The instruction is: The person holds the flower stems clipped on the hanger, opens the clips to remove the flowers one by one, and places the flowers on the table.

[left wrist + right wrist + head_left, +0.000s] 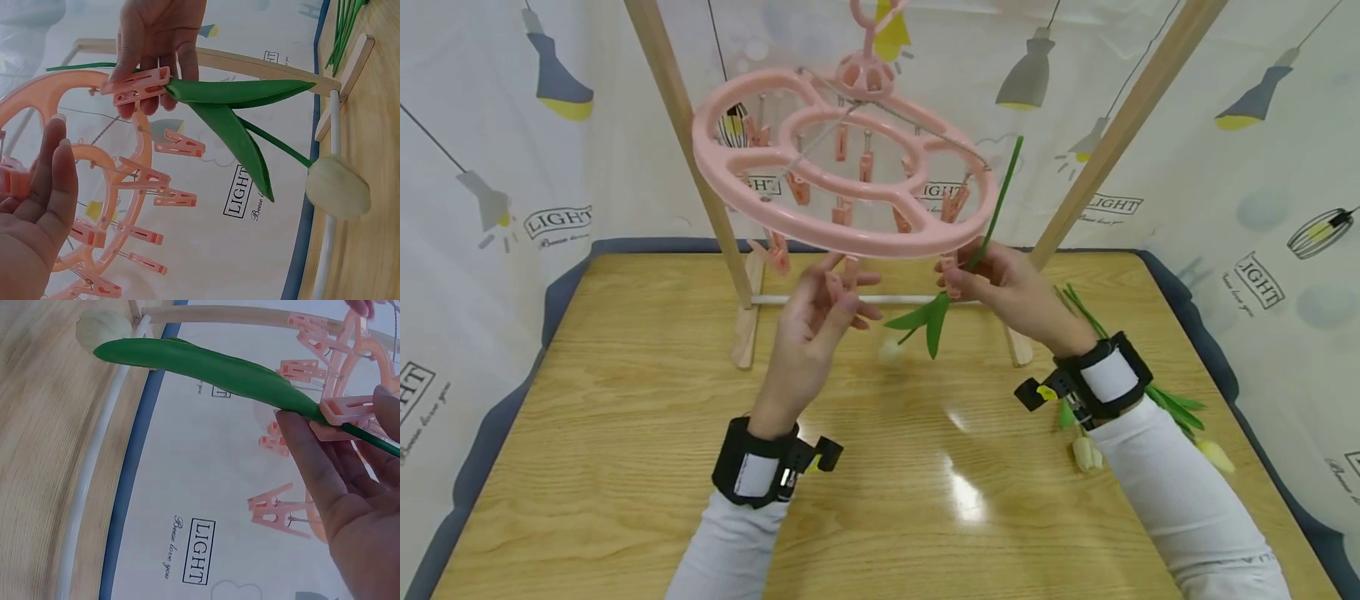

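A pink round clip hanger (820, 242) hangs in front of me, with several pink clothespins dangling from it. My right hand (1011, 287) pinches one clothespin (350, 409) at its rim, thumb on one side and fingers behind. An artificial white tulip (337, 187) hangs head-down there, its green stem (1000, 200) passing through that clothespin and rising past the ring. The tulip's leaves (244, 94) spread just below the clip. My left hand (812, 325) holds another clothespin (850, 273) at the front rim between thumb and fingers, partly covered by them.
Wooden posts (1108, 150) of a stand rise on both sides, joined low down by a white rod (895, 299). More tulips (1086, 454) lie on the wooden table (625, 433) at the right, partly under my right forearm. A lamp-printed curtain (1285, 350) surrounds the table.
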The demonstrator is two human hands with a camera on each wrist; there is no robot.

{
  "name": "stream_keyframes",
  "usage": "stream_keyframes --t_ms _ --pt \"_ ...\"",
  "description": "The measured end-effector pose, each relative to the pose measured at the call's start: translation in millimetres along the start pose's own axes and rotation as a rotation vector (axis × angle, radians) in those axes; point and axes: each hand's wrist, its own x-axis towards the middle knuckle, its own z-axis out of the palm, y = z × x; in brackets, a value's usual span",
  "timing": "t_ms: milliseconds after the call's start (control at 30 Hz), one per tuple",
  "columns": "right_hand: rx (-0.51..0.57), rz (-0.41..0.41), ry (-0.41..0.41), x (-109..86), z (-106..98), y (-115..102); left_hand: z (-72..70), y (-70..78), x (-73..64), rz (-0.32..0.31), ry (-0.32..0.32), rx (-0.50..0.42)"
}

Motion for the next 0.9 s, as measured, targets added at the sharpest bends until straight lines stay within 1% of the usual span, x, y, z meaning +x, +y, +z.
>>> stream_keyframes --t_ms 133,200,267,333,433,533,600,667,800,900 --pt "-0.006 -0.039 0.012 0.7 7.6 -2.6 1.6 -3.8 -1.5 -0.097 -0.042 -0.03" --pt "-0.01 -0.054 0.013 0.9 11.2 -4.8 2.7 -6.6 -0.9 -0.145 -0.066 -0.022" --pt "-0.007 -0.055 0.006 0.9 14.2 -7.5 4.6 -9.8 0.3 -0.184 -0.085 0.021" --pt "0.005 -0.048 -0.009 0.7 16.6 -9.9 7.4 -14.7 0.3 -0.222 -0.112 0.091" --pt "-0.016 -0.055 -0.021 1.2 20.2 -13.3 13.2 -23.6 -1.7 -0.271 -0.162 0.189" --pt "-0.059 -0.072 -0.024 2.5 24.3 -14.9 19.8 -31.0 -3.9 -0.309 -0.216 0.219" --pt "-0.087 -0.08 -0.025 3.6 27.2 -16.1 23.3 -34.8 -5.1 -0.324 -0.238 0.219" --pt "-0.113 -0.079 -0.029 4.1 29.7 -16.9 25.9 -37.2 -5.4 -0.321 -0.248 0.23" --pt "-0.142 -0.08 -0.032 4.2 31.6 -18.3 27.2 -37.9 -5.3 -0.293 -0.248 0.252" --pt "-0.144 -0.087 -0.025 4.0 31.2 -19.9 23.8 -35.8 -5.1 -0.263 -0.251 0.282"
